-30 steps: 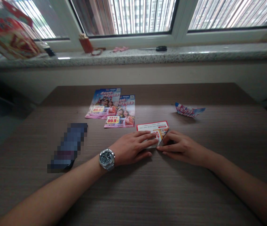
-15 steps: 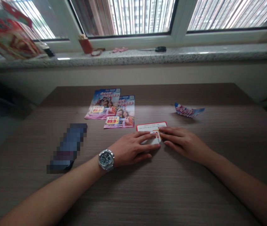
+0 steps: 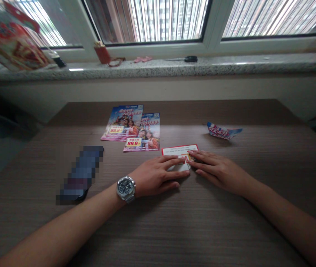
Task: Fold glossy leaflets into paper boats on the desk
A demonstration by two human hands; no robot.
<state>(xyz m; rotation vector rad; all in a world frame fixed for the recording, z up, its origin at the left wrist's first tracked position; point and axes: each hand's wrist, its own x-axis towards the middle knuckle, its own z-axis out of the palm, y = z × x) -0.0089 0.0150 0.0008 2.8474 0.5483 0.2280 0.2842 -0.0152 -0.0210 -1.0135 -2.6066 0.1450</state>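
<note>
A partly folded paper flyer [image 3: 178, 150], white with a red border on the side that shows, lies on the wooden table under both my hands. My left hand [image 3: 160, 174], with a metal watch [image 3: 126, 188] on its wrist, rests flat across the flyer's left and lower part, fingers extended. From the right, my right hand [image 3: 219, 168] lays its stretched fingertips on the flyer's right edge. The hands cover much of the paper, so its full fold is hidden. Behind my right hand stands a folded paper boat [image 3: 223, 132] with blue and pink print.
Several printed flyers [image 3: 142, 133] overlap on the table [image 3: 147, 237] left of centre. A blurred-out phone [image 3: 81, 172] lies at the left. Along the granite windowsill [image 3: 224, 63] are a screwdriver [image 3: 190, 59], a small red box [image 3: 102, 53] and a large food bag [image 3: 10, 44].
My right hand's fingers have shifted very slightly on the flyer's right edge. My left hand stays in place, as do the other things.
</note>
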